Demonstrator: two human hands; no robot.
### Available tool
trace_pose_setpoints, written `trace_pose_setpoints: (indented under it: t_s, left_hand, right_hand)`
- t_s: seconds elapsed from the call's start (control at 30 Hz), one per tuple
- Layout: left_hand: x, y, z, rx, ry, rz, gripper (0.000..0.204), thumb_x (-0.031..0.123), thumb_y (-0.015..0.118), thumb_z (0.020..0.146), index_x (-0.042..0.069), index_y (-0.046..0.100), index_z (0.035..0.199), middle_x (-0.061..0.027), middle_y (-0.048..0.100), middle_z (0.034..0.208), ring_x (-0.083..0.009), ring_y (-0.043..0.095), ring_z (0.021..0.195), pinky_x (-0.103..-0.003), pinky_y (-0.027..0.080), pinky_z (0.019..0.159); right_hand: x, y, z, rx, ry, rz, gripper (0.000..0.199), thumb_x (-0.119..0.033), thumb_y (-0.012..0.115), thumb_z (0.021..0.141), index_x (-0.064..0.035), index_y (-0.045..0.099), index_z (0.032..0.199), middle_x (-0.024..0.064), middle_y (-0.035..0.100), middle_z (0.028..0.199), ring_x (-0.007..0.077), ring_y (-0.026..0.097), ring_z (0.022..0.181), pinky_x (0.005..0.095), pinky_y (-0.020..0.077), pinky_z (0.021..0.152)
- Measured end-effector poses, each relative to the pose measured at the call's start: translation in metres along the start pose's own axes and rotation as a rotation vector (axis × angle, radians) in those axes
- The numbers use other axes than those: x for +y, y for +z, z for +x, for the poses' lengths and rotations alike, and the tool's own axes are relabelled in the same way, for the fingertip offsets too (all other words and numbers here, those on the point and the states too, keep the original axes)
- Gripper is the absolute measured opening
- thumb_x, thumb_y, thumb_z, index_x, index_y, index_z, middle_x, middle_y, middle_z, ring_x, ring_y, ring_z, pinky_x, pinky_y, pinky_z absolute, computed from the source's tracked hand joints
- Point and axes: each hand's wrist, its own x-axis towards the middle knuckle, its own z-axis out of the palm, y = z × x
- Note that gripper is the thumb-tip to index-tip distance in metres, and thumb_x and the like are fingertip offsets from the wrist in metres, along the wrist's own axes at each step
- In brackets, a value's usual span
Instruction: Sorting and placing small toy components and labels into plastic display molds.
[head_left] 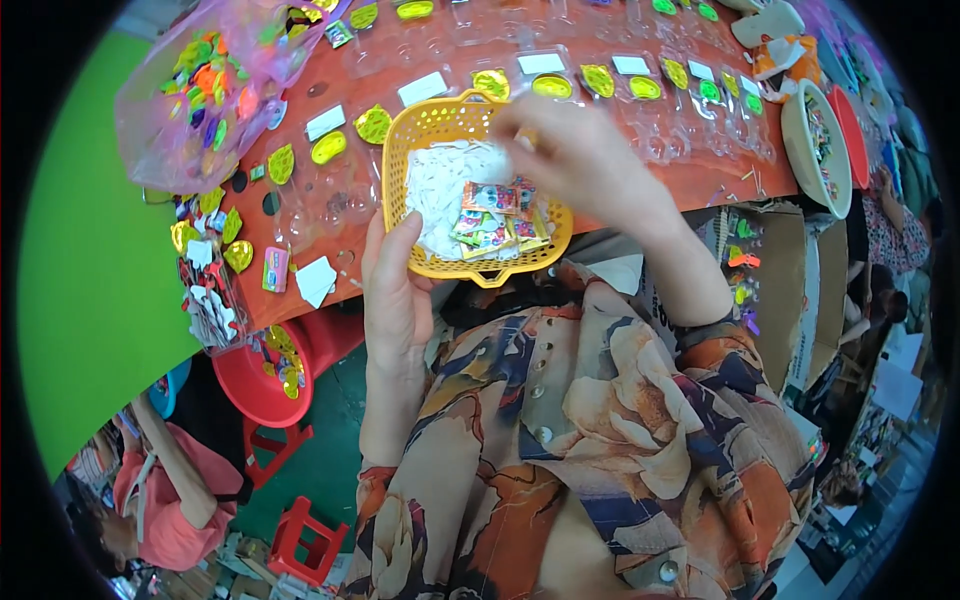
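My left hand [398,270] grips the left side of a yellow plastic basket [425,118], its thumb over the rim. Many small white pieces [435,195] lie in the basket. A little pile of colourful packets [488,222] rests on them, toward the right. Above the basket's upper right part is my right hand [570,145], slightly blurred. Its fingers are bunched together, and whatever they may hold is hidden.
Rows of clear plastic trays [660,140] with yellow ovals, white cards and shiny leaf-shaped pieces cover the red-brown table [300,100]. A pink bag [165,130] of colourful pieces stands left, a cream basin [800,130] right. Below left are a red basin [235,385] and another person [180,490].
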Motion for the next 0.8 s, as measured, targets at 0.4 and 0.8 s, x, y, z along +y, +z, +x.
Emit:
trace_pose_setpoints:
  t_s: [0.4,0.8]
  left_hand:
    - [-0.002,0.010,0.000,0.016,-0.015,0.056,0.045,0.016,0.059,0.098,0.002,0.048,0.140,-0.0082,0.063,0.128,-0.0161,0.063,0.115,-0.030,0.054,0.093]
    - [-0.013,0.058,0.015,-0.098,0.059,0.160,0.047,0.016,0.062,0.097,0.001,0.046,0.139,-0.0101,0.062,0.127,-0.0165,0.063,0.115,-0.031,0.053,0.094]
  right_hand:
    - [0.108,-0.006,0.021,-0.042,0.087,-0.678,0.017,-0.008,0.060,0.087,-0.0034,0.063,0.103,0.0141,0.065,0.102,0.0363,0.067,0.093,0.0454,0.0561,0.078]
    - [0.002,-0.028,-0.034,-0.306,0.177,-0.307,0.020,-0.020,0.070,0.088,-0.0046,0.067,0.102,0.0119,0.065,0.102,0.0334,0.067,0.088,0.0421,0.0544,0.072]
